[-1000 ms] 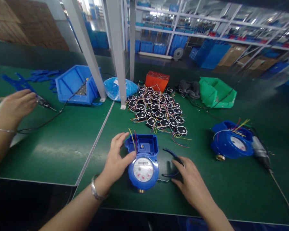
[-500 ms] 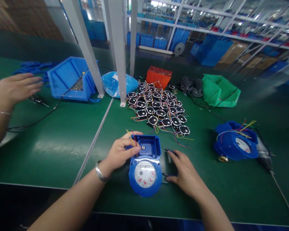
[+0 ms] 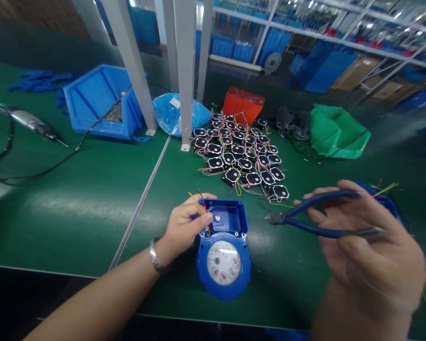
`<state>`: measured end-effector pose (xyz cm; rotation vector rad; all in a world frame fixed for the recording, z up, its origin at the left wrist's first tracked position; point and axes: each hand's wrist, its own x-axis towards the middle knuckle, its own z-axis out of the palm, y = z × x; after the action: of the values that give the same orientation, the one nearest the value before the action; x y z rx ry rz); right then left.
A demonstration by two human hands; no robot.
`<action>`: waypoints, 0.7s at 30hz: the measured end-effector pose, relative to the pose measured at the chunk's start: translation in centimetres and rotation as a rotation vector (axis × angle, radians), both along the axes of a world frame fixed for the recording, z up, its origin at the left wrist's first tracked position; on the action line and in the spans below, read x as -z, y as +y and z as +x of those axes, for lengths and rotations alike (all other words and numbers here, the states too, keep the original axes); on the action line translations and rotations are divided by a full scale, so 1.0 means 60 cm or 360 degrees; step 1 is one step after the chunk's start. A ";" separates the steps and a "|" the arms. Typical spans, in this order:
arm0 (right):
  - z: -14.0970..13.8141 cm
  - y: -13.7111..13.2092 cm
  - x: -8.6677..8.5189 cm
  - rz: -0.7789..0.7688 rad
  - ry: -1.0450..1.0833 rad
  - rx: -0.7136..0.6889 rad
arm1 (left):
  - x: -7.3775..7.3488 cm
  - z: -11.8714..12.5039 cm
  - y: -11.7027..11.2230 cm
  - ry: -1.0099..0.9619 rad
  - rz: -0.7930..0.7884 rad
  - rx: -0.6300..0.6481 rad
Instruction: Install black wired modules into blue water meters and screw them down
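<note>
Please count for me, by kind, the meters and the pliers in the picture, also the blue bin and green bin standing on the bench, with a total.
Blue meters: 2, one mostly hidden behind the right hand
Pliers: 1
Blue bin: 1
Green bin: 1
Total: 5

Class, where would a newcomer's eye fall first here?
Probably on the dark-blue pliers in the right hand, large at the right. Next, the blue meter at near centre, the left hand at its far-left corner. Beyond, black wired modules cluster before an orange box.
</note>
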<state>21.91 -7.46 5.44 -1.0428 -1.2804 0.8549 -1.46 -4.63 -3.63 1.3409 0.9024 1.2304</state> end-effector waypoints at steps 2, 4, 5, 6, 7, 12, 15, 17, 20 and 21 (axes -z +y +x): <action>-0.027 0.012 -0.010 0.0023 0.0194 -0.0276 | 0.000 -0.001 0.002 0.0049 0.0049 0.0027; -0.053 0.026 -0.003 -0.0042 0.0176 -0.0501 | -0.001 -0.003 0.005 0.0100 0.0114 0.0067; -0.062 0.033 0.004 -0.0075 0.0134 -0.0581 | -0.002 -0.005 0.006 0.0120 0.0143 0.0083; -0.070 0.039 0.012 -0.0107 0.0085 -0.0649 | -0.002 -0.006 0.007 0.0136 0.0171 0.0094; -0.075 0.044 0.021 -0.0131 0.0040 -0.0702 | -0.002 -0.007 0.009 0.0150 0.0197 0.0100; -0.085 0.059 0.044 -0.0207 -0.0011 -0.0784 | -0.001 -0.010 0.011 0.0209 0.0273 0.0105; -0.090 0.063 0.048 -0.0212 -0.0019 -0.0771 | 0.000 -0.010 0.011 0.0218 0.0311 0.0104; -0.093 0.065 0.050 -0.0227 -0.0031 -0.0771 | -0.001 -0.011 0.012 0.0230 0.0326 0.0096; -0.095 0.065 0.053 -0.0227 -0.0046 -0.0759 | -0.002 -0.011 0.013 0.0239 0.0347 0.0090; -0.096 0.064 0.053 -0.0224 -0.0055 -0.0746 | -0.002 -0.010 0.013 0.0237 0.0353 0.0089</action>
<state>16.17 -3.60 2.25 -0.8783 -1.5408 1.3004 -2.09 -3.82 -3.51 1.6411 0.8439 1.2268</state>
